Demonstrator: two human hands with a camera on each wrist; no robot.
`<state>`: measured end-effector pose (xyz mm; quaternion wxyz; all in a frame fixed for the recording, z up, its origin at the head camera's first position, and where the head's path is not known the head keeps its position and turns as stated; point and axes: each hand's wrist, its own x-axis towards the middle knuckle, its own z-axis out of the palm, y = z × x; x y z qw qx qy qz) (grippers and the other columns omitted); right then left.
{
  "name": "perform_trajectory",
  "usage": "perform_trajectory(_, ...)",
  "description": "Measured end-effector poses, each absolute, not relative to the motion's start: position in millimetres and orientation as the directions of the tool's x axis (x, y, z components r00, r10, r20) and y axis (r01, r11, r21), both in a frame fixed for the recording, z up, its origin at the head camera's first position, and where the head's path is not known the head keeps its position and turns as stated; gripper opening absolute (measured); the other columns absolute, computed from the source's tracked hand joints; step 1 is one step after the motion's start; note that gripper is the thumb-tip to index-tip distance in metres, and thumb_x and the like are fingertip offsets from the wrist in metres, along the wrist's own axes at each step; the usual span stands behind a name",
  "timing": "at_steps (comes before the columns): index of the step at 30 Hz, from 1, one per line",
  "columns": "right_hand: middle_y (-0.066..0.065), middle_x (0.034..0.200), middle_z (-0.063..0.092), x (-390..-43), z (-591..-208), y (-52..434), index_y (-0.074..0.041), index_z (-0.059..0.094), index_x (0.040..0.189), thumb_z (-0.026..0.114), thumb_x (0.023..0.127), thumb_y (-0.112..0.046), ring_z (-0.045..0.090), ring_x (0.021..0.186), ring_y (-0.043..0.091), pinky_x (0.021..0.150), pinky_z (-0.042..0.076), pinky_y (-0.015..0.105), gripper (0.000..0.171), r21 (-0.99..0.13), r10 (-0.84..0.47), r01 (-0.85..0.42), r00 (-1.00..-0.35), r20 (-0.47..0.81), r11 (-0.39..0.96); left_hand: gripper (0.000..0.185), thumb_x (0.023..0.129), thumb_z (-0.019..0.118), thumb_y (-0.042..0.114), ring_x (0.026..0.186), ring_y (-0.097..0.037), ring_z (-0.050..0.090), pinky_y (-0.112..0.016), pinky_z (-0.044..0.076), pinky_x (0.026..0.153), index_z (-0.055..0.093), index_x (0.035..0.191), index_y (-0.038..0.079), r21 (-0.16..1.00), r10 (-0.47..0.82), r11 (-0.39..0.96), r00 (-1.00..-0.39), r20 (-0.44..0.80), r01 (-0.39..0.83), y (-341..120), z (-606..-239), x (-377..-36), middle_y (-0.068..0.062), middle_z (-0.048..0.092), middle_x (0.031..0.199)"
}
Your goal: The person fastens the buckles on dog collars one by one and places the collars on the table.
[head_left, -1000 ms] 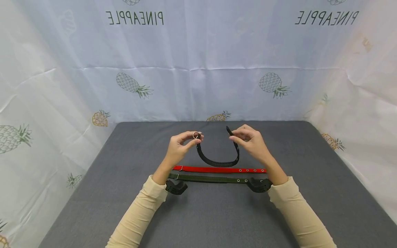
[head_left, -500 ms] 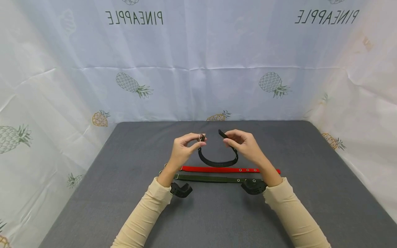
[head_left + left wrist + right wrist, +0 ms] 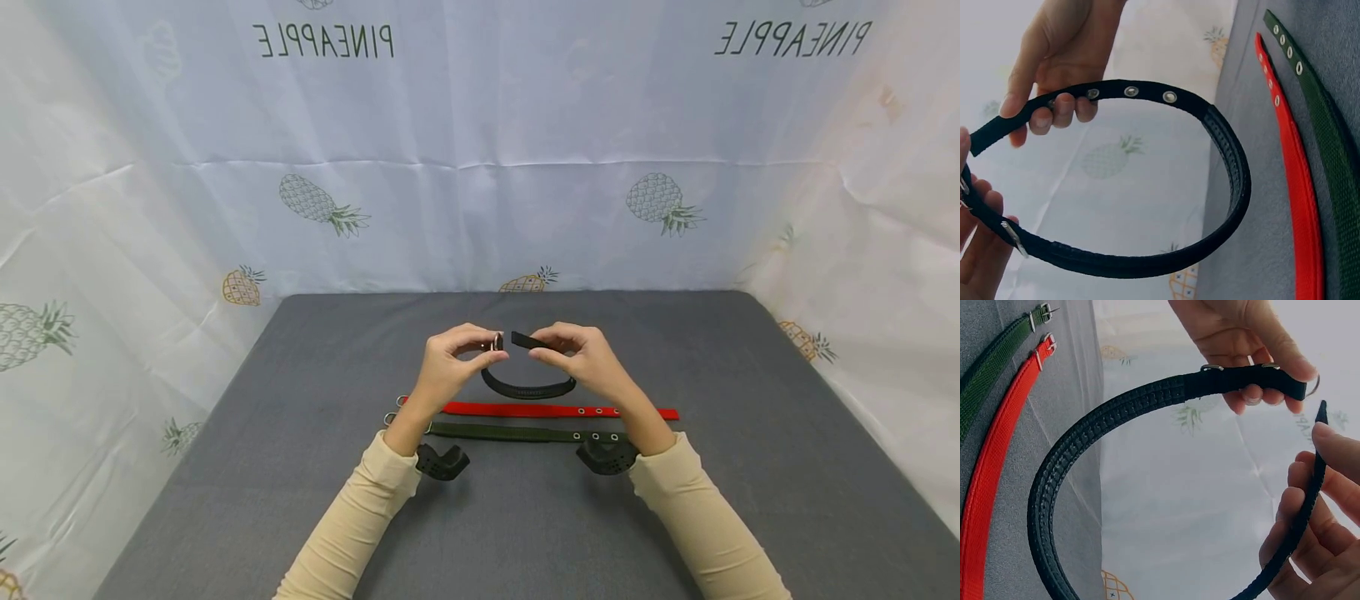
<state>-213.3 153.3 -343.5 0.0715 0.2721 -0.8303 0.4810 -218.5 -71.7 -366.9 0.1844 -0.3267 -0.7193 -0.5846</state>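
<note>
The black collar (image 3: pixel 528 387) is held up over the grey table (image 3: pixel 525 517), bent into a loop. Its buckle end is pinched by the left hand (image 3: pixel 450 367), its pointed end by the right hand (image 3: pixel 581 362). The ends are close but not joined yet (the red collar (image 3: pixel 555 410) and green collar (image 3: pixel 517 432) lie flat, likely waiting)

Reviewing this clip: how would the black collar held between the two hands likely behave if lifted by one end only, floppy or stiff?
Probably semi-flexible: the black collar keeps a smooth curve between the left hand and the right hand rather than hanging limp. Its ribbed inner face looks grippy, so slipping seems unlikely. The metal buckle end may weigh that side down a little.
</note>
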Motion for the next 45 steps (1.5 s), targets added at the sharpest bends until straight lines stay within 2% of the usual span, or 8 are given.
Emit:
perform_trajectory(6, 0.014, 0.089, 0.068, -211.1, -342.9, 151.1, -0.002, 0.073, 0.102, 0.072, 0.084, -0.006, 0.053, 0.071, 0.004, 0.066, 0.05, 0.022, 0.018, -0.745, -0.42, -0.551, -0.818, 0.393, 0.376, 0.023, 0.075, 0.079, 0.003, 0.081, -0.02, 0.068, -0.026, 0.059, 0.08, 0.075, 0.097, -0.001, 0.68, 0.273, 0.189, -0.703, 0.656, 0.708, -72.9, -366.0, -217.9, -0.016, 0.072, 0.089)
perform_trajectory(10, 0.013, 0.089, 0.069, -210.3, -342.8, 149.7, -0.002, 0.073, 0.102, 0.072, 0.084, -0.007, 0.053, 0.071, 0.003, 0.068, 0.049, 0.021, 0.019, -0.737, -0.434, -0.558, -0.812, 0.39, 0.382, 0.025, 0.073, 0.08, 0.002, 0.079, -0.026, 0.069, -0.028, 0.06, 0.077, 0.075, 0.097, -0.002, 0.673, 0.298, 0.203, -0.699, 0.65, 0.712, -73.5, -365.9, -217.3, -0.017, 0.072, 0.088)
perform_trajectory(20, 0.014, 0.09, 0.069, -210.2, -344.2, 148.0, -0.001, 0.073, 0.102, 0.073, 0.083, -0.007, 0.055, 0.074, 0.004, 0.07, 0.052, 0.024, 0.019, -0.745, -0.445, -0.546, -0.816, 0.369, 0.383, 0.027, 0.073, 0.081, 0.007, 0.08, -0.023, 0.069, -0.028, 0.06, 0.076, 0.075, 0.099, 0.0, 0.635, 0.357, 0.232, -0.672, 0.649, 0.737, -73.5, -366.0, -217.1, -0.014, 0.073, 0.089)
perform_trajectory(28, 0.014, 0.093, 0.07, -209.8, -343.4, 145.1, -0.002, 0.072, 0.101, 0.072, 0.084, -0.008, 0.06, 0.077, 0.004, 0.074, 0.053, 0.021, 0.018, -0.75, -0.46, -0.524, -0.825, 0.329, 0.404, 0.026, 0.074, 0.081, 0.009, 0.08, -0.02, 0.07, -0.026, 0.059, 0.076, 0.075, 0.099, 0.002, 0.626, 0.4, 0.285, -0.684, 0.61, 0.725, -72.0, -364.2, -216.9, -0.012, 0.073, 0.091)
perform_trajectory(32, 0.017, 0.093, 0.07, -209.6, -342.9, 143.4, 0.0, 0.068, 0.1, 0.069, 0.086, -0.007, 0.06, 0.074, 0.011, 0.068, 0.05, 0.02, 0.015, -0.759, -0.482, -0.508, -0.826, 0.294, 0.407, 0.021, 0.075, 0.08, 0.01, 0.079, -0.019, 0.07, -0.024, 0.059, 0.075, 0.076, 0.095, 0.004, 0.623, 0.414, 0.32, -0.697, 0.585, 0.714, -69.5, -362.9, -216.3, -0.011, 0.074, 0.091)
perform_trajectory(36, 0.019, 0.092, 0.066, -209.3, -343.0, 141.5, 0.0, 0.062, 0.1, 0.065, 0.091, -0.008, 0.053, 0.069, 0.013, 0.063, 0.043, 0.02, 0.013, -0.768, -0.507, -0.489, -0.824, 0.252, 0.414, 0.018, 0.077, 0.079, 0.01, 0.079, -0.02, 0.071, -0.023, 0.058, 0.074, 0.075, 0.093, 0.004, 0.63, 0.414, 0.346, -0.716, 0.562, 0.695, -67.2, -363.0, -216.4, -0.011, 0.074, 0.09)
perform_trajectory(39, 0.019, 0.092, 0.062, -209.1, -343.9, 140.3, 0.0, 0.057, 0.101, 0.06, 0.094, -0.009, 0.048, 0.068, 0.008, 0.064, 0.04, 0.021, 0.012, -0.788, -0.527, -0.468, -0.821, 0.219, 0.401, 0.019, 0.078, 0.078, 0.013, 0.08, -0.02, 0.071, -0.025, 0.059, 0.075, 0.075, 0.095, 0.004, 0.641, 0.409, 0.368, -0.736, 0.539, 0.674, -66.3, -362.5, -216.1, -0.011, 0.074, 0.09)
perform_trajectory(45, 0.019, 0.1, 0.059, -208.1, -347.8, 137.9, 0.002, 0.048, 0.113, 0.054, 0.099, -0.014, 0.056, 0.08, 0.004, 0.075, 0.047, 0.021, 0.022, -0.836, -0.534, -0.431, -0.82, 0.205, 0.34, 0.02, 0.081, 0.076, 0.014, 0.081, -0.022, 0.072, -0.037, 0.06, 0.075, 0.074, 0.097, 0.002, 0.663, 0.411, 0.38, -0.76, 0.503, 0.645, -64.3, -361.5, -215.6, -0.013, 0.074, 0.091)
